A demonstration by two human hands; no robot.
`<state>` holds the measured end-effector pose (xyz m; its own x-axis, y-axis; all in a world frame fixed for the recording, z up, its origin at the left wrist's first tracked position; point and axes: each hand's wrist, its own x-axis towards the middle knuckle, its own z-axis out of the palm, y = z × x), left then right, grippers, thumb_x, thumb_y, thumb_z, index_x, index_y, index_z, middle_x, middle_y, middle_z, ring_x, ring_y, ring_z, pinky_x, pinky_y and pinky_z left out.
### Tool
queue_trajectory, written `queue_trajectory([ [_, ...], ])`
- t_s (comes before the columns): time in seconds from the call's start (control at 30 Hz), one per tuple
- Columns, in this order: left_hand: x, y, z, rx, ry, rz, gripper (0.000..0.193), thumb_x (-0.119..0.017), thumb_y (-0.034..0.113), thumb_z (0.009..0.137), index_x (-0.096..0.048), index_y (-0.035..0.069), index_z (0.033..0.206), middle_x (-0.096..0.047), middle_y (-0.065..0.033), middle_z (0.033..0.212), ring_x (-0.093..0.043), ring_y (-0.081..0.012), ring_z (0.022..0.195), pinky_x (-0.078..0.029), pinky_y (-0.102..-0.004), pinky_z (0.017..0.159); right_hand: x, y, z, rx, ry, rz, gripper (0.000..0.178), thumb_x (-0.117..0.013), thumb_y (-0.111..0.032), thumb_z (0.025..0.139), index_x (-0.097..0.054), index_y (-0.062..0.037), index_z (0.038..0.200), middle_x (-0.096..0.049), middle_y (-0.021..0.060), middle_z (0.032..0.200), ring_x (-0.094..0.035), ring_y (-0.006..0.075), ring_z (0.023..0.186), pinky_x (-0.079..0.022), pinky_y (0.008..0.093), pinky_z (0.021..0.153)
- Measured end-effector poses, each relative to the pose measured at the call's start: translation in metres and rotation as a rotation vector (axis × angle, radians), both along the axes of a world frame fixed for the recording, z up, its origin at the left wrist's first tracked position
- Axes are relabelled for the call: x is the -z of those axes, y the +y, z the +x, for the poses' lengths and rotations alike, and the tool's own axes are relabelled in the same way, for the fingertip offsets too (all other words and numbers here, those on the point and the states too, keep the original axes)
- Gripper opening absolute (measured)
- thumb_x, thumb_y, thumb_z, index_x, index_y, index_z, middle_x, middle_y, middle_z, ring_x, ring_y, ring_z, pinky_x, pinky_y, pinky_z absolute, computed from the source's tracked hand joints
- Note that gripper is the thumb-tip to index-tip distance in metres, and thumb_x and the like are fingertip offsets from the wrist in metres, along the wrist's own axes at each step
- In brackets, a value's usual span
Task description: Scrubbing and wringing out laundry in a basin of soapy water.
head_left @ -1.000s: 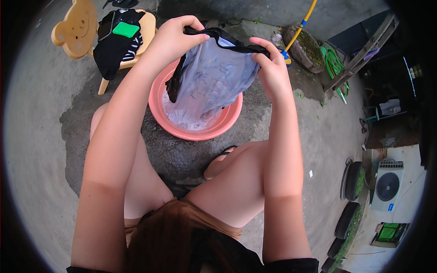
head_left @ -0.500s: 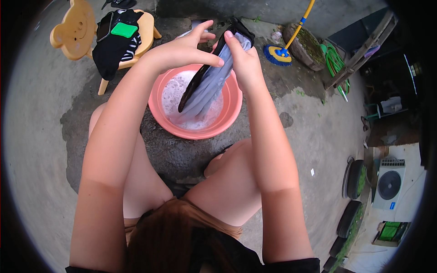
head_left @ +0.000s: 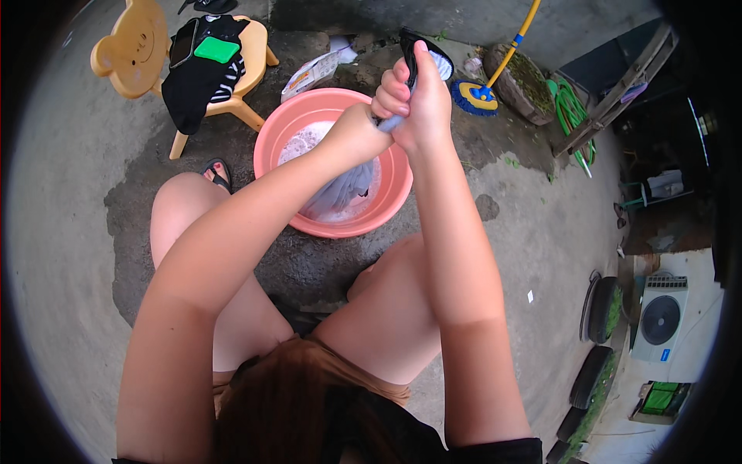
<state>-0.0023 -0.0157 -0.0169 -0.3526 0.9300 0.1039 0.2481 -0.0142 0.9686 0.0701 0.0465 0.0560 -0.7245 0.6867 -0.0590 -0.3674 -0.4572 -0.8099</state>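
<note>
A wet grey and black garment (head_left: 341, 191) hangs from my two hands into a pink basin (head_left: 270, 127) of sudsy water. My right hand (head_left: 420, 97) is closed round its upper end, and a dark bunch of cloth sticks out above the fist. Just below and to the left, my left hand (head_left: 361, 130) is wrapped round the same garment, its fingers mostly hidden behind the wrist. The two fists almost touch, above the basin's right side. The garment's lower part lies in the foamy water (head_left: 303, 141).
A yellow bear-shaped chair (head_left: 253, 48) at the back left bears dark clothes, a phone (head_left: 184, 42) and a green soap-like block (head_left: 216, 49). Behind the basin lies a printed packet (head_left: 312, 75). A blue-headed brush (head_left: 474, 98) and a green hose (head_left: 570, 116) are at the back right.
My left hand has gone from spread fingers to a closed grip on the garment, moving right and down. My right hand has turned thumb-up, and the garment has sunk lower into the basin.
</note>
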Motion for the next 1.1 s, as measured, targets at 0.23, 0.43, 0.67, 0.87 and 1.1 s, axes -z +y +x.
queue_trajectory([
  [0.23,0.000,0.004,0.000,0.040,0.025,-0.010,0.038,-0.061,0.033,0.082,-0.064,-0.004,0.088,-0.067,-0.0162,0.082,-0.067,-0.0234,0.082,-0.048,-0.0336,0.073,0.004,0.005,0.006,-0.031,0.016,0.032,0.037,-0.051,-0.043,0.094,-0.049,-0.0111,0.074,-0.042,-0.0003,0.054,-0.034,0.0101,0.041,-0.032,0.0277,0.048],
  [0.43,-0.021,-0.003,-0.017,0.034,-0.297,-0.202,0.026,-0.066,0.028,0.081,-0.058,0.005,0.073,-0.049,-0.0015,0.058,-0.049,-0.0102,0.054,-0.038,-0.0262,0.050,0.007,0.016,0.024,-0.081,-0.276,0.469,0.052,-0.063,-0.034,0.087,-0.045,0.0003,0.122,-0.059,0.0156,0.098,-0.058,0.0230,0.094,-0.046,0.0345,0.085],
  [0.67,-0.043,-0.013,-0.046,0.135,-0.645,0.078,0.037,-0.064,0.035,0.087,-0.050,0.010,0.065,-0.050,-0.0006,0.062,-0.050,-0.0114,0.059,-0.042,-0.0260,0.061,0.037,0.001,0.023,-0.519,-0.728,1.025,0.078,-0.077,-0.041,0.070,-0.047,-0.0023,0.131,-0.054,0.0162,0.126,-0.054,0.0228,0.115,-0.040,0.0349,0.099],
  [0.87,-0.057,-0.018,-0.060,0.187,-0.578,0.094,0.032,-0.064,0.038,0.088,-0.057,0.007,0.081,-0.057,-0.0036,0.076,-0.057,-0.0118,0.075,-0.046,-0.0252,0.071,0.062,-0.020,-0.006,-0.286,-0.592,0.583,0.044,-0.074,-0.034,0.073,-0.065,-0.0005,0.101,-0.066,0.0088,0.094,-0.062,0.0183,0.091,-0.047,0.0319,0.083],
  [1.1,-0.064,-0.032,-0.088,0.322,0.006,-0.181,0.097,-0.067,0.059,0.077,-0.035,-0.008,0.138,-0.049,-0.0227,0.130,-0.048,-0.0268,0.123,-0.036,-0.0341,0.105,0.049,-0.005,-0.007,0.004,-0.334,0.328,0.031,-0.066,-0.023,0.082,-0.062,0.0020,0.100,-0.065,0.0097,0.088,-0.064,0.0192,0.079,-0.051,0.0317,0.071],
])
